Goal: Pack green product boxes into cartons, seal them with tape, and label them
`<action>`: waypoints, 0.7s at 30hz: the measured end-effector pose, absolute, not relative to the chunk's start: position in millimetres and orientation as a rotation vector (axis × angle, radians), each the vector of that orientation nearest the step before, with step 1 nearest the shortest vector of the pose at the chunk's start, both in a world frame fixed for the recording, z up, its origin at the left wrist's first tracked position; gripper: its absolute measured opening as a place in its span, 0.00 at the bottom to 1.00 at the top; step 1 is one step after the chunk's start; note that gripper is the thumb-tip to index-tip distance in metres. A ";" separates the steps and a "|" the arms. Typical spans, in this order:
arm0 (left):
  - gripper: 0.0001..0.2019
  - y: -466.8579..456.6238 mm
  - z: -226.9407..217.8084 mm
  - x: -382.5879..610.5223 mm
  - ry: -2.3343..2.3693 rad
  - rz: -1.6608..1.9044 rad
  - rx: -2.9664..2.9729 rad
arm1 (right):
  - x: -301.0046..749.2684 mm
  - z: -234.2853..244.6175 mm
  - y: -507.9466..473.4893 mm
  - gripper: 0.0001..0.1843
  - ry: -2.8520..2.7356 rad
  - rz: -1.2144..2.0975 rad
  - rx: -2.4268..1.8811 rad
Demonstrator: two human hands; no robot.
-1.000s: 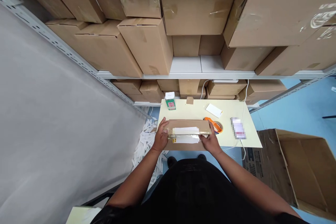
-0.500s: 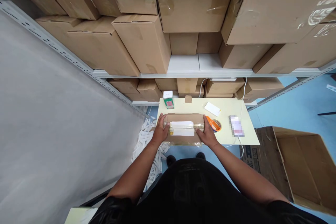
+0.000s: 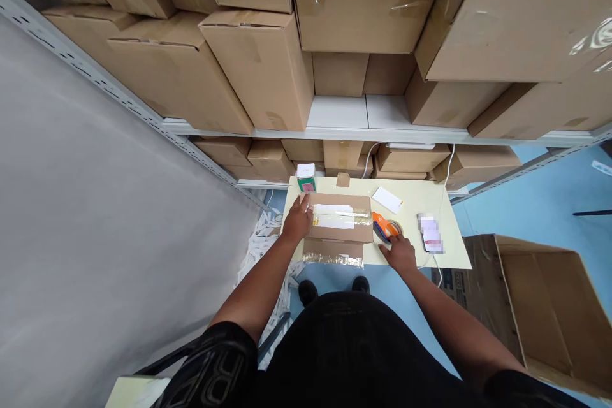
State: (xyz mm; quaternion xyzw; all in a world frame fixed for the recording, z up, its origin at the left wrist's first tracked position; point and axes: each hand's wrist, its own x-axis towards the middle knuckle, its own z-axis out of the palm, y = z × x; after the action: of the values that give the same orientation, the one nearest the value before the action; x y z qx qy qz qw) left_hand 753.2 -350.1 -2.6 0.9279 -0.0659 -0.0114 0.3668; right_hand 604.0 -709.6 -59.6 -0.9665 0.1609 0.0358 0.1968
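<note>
A brown cardboard box lies on the cream table, with clear tape and white labels across its top. One taped flap hangs out on the side toward me. My left hand grips the left end of the box. To the right of the box is an orange and blue tape dispenser with a roll in it. My right hand is at the dispenser's near side, thumb and fingers apart; whether the fingertips touch it I cannot tell.
On the table are a green and white small box, a white card-like packet, a cardboard scrap and a phone on a cable. Shelves of cartons rise behind. A large open carton stands right; white strips litter the floor left.
My right hand has let go of the box and moved right to the tape dispenser. The box now sits slightly farther back, its near flap spread toward me. My left hand stays on it.
</note>
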 end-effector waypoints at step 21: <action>0.17 -371.9 35.3 732.6 0.149 -0.261 1.823 | 649.8 73.4 -730.5 0.26 0.353 -0.053 -1.954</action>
State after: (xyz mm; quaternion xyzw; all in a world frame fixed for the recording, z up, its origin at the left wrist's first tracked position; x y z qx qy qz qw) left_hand 732.6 -371.9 35.3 0.7872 0.0645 -0.1126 0.6029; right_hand 649.8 -730.5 73.4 -0.8241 0.1487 -0.0223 0.5461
